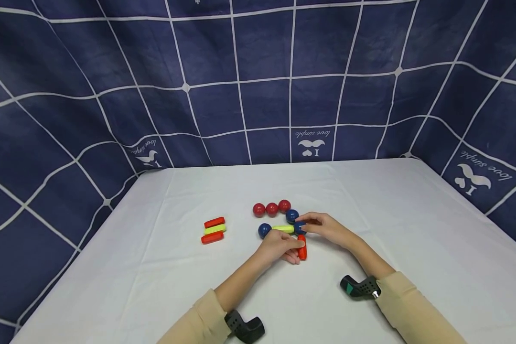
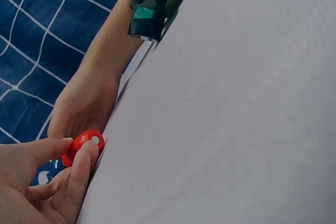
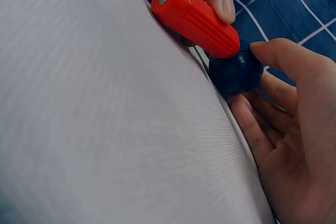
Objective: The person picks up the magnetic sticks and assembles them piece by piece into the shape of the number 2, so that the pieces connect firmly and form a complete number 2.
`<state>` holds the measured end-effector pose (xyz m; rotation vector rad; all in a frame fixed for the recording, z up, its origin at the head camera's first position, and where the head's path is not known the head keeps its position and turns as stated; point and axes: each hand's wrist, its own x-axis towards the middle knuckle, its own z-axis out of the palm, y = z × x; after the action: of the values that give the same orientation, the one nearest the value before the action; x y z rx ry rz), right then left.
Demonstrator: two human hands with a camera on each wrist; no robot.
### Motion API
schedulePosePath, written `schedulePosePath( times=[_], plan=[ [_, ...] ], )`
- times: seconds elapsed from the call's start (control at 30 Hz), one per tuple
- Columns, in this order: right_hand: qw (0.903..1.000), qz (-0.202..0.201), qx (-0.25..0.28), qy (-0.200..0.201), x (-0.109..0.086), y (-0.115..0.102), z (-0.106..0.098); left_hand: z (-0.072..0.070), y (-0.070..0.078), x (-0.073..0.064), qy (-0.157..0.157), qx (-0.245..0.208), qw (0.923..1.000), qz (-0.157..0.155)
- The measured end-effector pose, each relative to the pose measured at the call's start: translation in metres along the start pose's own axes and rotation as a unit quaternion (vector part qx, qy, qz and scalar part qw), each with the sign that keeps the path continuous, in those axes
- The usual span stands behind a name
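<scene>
My left hand pinches a red magnetic rod between thumb and fingers. A silvery disc shows on the rod's free end in the left wrist view. The other end meets a blue ball, which my right hand grips with thumb and fingers. From that ball a yellow-green rod runs left to a second blue ball. Another blue ball sits just behind the gripped one, near the right fingertips.
Three red balls stand in a row behind the blue ones. To the left lie two red rods with a yellow-green rod between them. A white cloth covers the table; a dark blue grid-patterned curtain hangs around its far sides.
</scene>
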<state>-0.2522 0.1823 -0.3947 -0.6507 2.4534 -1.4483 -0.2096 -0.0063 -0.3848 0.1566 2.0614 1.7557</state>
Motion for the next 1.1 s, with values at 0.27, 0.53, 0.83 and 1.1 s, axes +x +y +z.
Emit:
schedulePosePath(
  times=[0.27,0.53,0.83,1.1],
  plan=[
    [0.9999,0.011,0.007,-0.001,-0.001,-0.003,0.001,0.002,-0.002,-0.001,0.014,0.016,0.9995,0.021],
    [1.0,0.0,0.004,-0.009,-0.001,-0.003,0.001,-0.004,0.001,-0.002,0.034,0.169,0.9825,0.069],
    [0.9998,0.02,-0.006,-0.002,-0.001,-0.003,0.001,-0.044,0.019,0.006,0.1,0.206,0.9575,0.176],
    [0.9997,0.024,0.001,-0.004,0.0,-0.003,0.001,-0.072,0.004,0.019,0.232,0.215,0.9211,0.226]
  ],
)
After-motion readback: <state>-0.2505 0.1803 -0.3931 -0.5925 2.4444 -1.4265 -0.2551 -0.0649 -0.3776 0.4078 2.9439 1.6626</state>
